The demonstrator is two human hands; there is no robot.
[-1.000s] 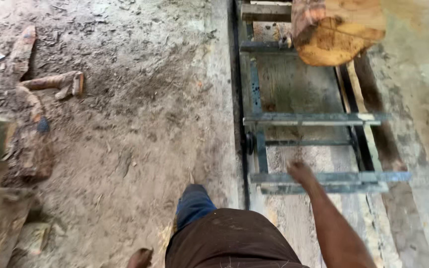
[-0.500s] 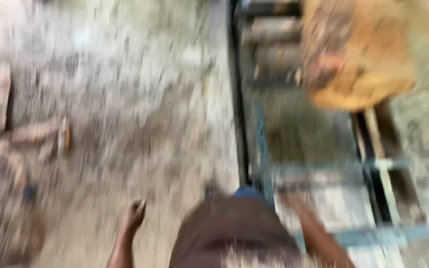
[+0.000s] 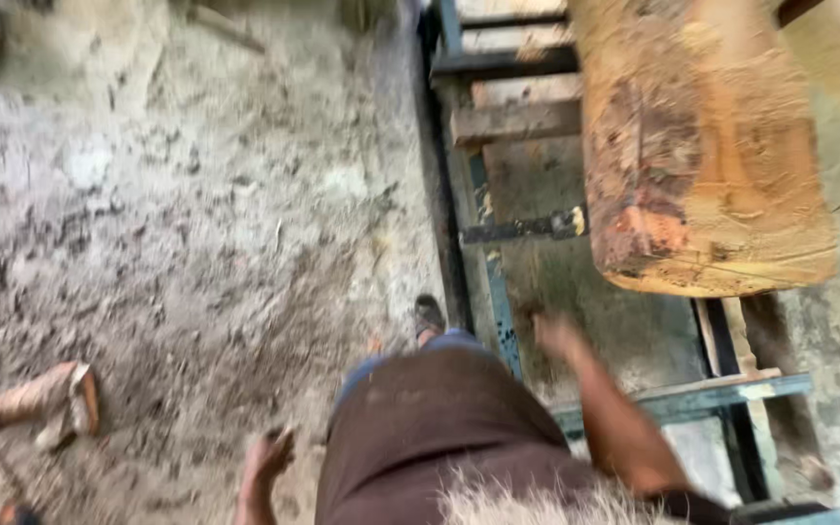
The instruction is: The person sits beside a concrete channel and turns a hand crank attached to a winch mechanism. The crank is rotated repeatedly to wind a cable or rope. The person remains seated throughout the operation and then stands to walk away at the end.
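Bare hands, both empty. Right hand (image 3: 558,335) is out in front over the blue metal rail bed (image 3: 494,292), fingers loosely spread, gripping nothing; motion blur hides whether the fingertips touch the frame. Left hand (image 3: 266,457) hangs at the side over the dirt, fingers half curled and loose, also holding nothing.

Change since a second ago: the right hand was then resting on or just at a blue crossbar low in the frame; now it is lifted off and further up the bed. The big log (image 3: 702,146) was small at the top of view and now fills the upper right, so the person has walked forward along the rail toward it. Left hand, barely in view then, has swung into sight. Reads as mid-stride, approach to the log, no contact with it yet.

Log lies lengthwise on the rail bed, its cut end facing the camera, orange-brown with a dark reddish patch, resting across the crossbars (image 3: 512,122). It sits well apart from both hands, the right one nearer.

Containers: none visible, nothing to report inside any.

Around: sawdust-covered ground (image 3: 196,243) left of the rail, short wood offcuts (image 3: 36,399) at lower left, one sandalled foot (image 3: 429,316) just beside the rail.
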